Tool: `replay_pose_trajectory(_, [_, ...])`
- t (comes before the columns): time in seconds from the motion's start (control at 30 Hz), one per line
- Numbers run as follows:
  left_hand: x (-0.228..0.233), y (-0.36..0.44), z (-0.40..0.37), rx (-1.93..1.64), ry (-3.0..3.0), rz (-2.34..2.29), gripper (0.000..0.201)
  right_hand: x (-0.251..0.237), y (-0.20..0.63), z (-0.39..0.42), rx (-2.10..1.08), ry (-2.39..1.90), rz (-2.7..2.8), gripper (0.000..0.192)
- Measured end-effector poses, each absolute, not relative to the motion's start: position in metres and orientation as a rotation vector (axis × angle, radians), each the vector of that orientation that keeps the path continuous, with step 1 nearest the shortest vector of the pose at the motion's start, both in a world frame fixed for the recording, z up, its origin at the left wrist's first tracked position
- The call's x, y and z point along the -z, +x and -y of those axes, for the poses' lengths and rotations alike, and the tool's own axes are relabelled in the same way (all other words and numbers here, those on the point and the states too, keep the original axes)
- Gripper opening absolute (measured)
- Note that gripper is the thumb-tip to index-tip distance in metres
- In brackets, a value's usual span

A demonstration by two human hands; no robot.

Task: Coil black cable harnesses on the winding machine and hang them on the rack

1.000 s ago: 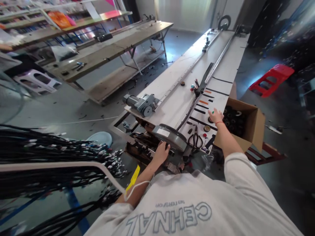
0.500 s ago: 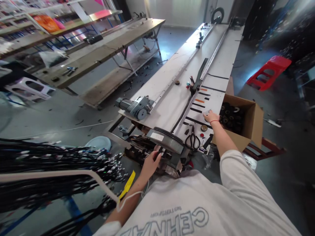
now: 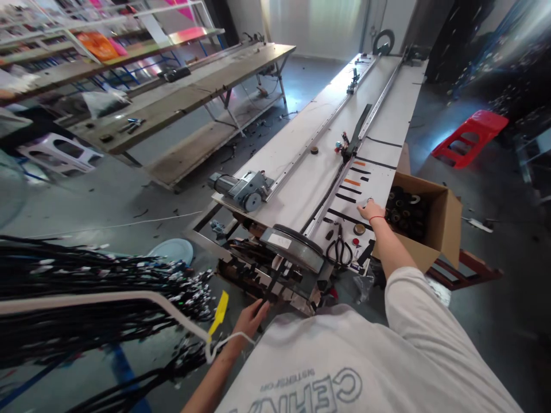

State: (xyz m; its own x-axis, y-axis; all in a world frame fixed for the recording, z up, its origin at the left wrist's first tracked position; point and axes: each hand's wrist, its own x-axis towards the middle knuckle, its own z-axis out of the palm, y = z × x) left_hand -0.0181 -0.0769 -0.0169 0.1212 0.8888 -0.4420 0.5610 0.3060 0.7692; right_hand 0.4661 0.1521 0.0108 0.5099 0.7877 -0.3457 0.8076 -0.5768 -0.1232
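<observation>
My right hand rests palm down on the near end of a long white bench, over a small round button, next to black and orange tape marks. My left hand hangs low below the bench end, fingers loosely curled, holding nothing that I can see. It is close to the dark mechanism under a grey round wheel housing. Black scissors lie between the housing and my right hand. A yellow tag and a white cord sit by my left wrist.
An open cardboard box of black rolls stands right of the bench. A grey motor sits on the bench's left edge. Bundles of black cables fill the left. Wooden tables and a red stool stand farther off.
My left hand has come off the grey wheel housing and dropped down toward my body. My right hand stays on the bench near the button.
</observation>
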Motion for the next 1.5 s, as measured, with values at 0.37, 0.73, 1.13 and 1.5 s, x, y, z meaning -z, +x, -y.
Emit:
replay_pose_trajectory(0.37, [-0.003, 0.045, 0.045, -0.613, 1.289, -1.315, 0.063, -0.042, 0.451, -0.144, 0.643, 2.868, -1.594, 0.057])
replay_pose_trajectory(0.73, [-0.01, 0.026, -0.005, -0.786, 1.122, -1.274, 0.064, -0.021, 0.205, 0.04, 1.244, 1.966, -3.062, 0.034])
replay_pose_trajectory(1.13, [0.0, 0.024, -0.007, -0.74, 1.34, -1.238, 0.05, 0.012, 0.196, 0.0, 1.062, 2.118, -2.876, 0.011])
replay_pose_trajectory(1.5, [0.012, 0.032, 0.0, -0.601, 1.609, -1.308, 0.031, -0.005, 0.196, -0.002, 1.099, 2.025, -2.848, 0.016])
